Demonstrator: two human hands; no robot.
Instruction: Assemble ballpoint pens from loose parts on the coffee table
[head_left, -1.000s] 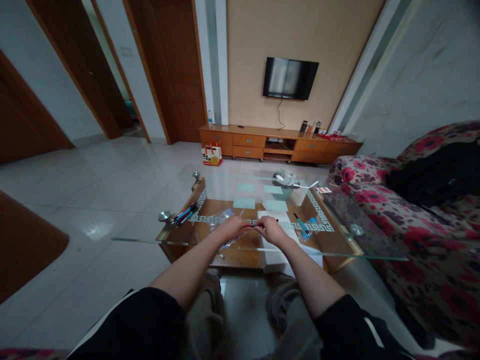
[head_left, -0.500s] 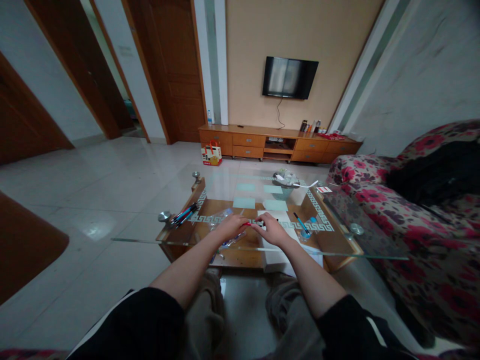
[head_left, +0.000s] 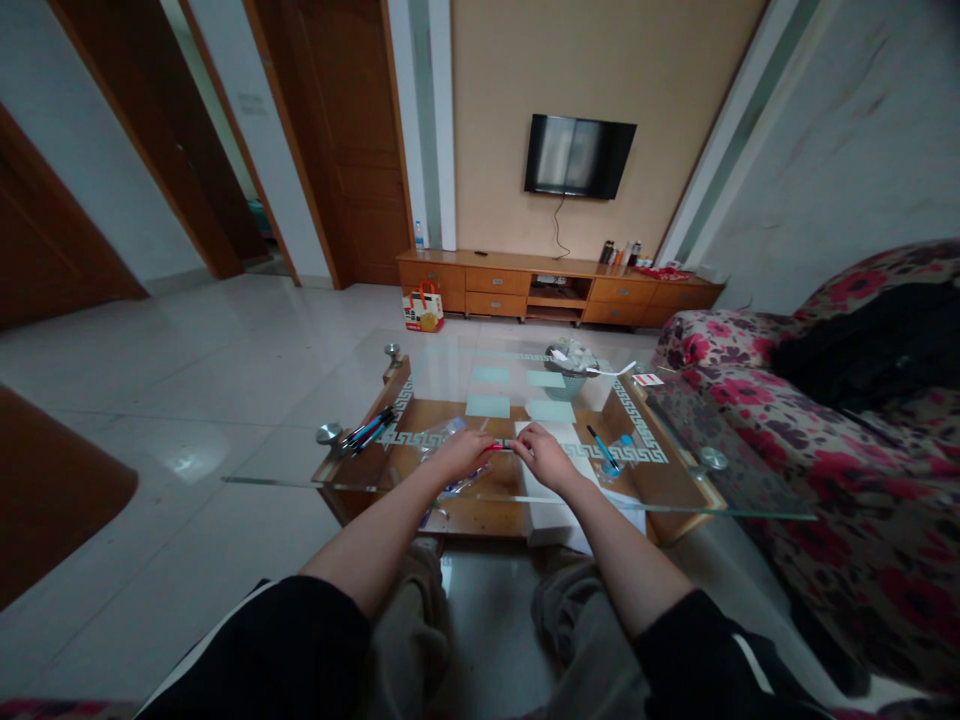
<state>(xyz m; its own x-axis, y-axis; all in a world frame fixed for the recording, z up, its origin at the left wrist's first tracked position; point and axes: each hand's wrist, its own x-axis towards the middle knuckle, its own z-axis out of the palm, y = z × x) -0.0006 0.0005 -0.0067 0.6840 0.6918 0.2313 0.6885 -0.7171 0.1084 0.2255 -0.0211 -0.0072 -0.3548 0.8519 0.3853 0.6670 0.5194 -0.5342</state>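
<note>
The left hand's [head_left: 470, 452] grip was clamped on a slim, straight red pen [head_left: 496, 447], level above the smooth, transparent glass table [head_left: 487, 406]; the right hand's [head_left: 541, 457] fingertips pinched its darker end. A loose pile of thin pens [head_left: 368, 431] lay leftward, a rounded blue pen [head_left: 602, 447] rightward.

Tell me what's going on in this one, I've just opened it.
A person sits at a glass-topped table, both hands together over it. The left hand holds a thin red pen-like item; the right hand has its fingertips at the other end, too small to tell whether they grip it. A bunch of pens lies at the table's left, and a single blue pen lies to the right of the hands.
</note>
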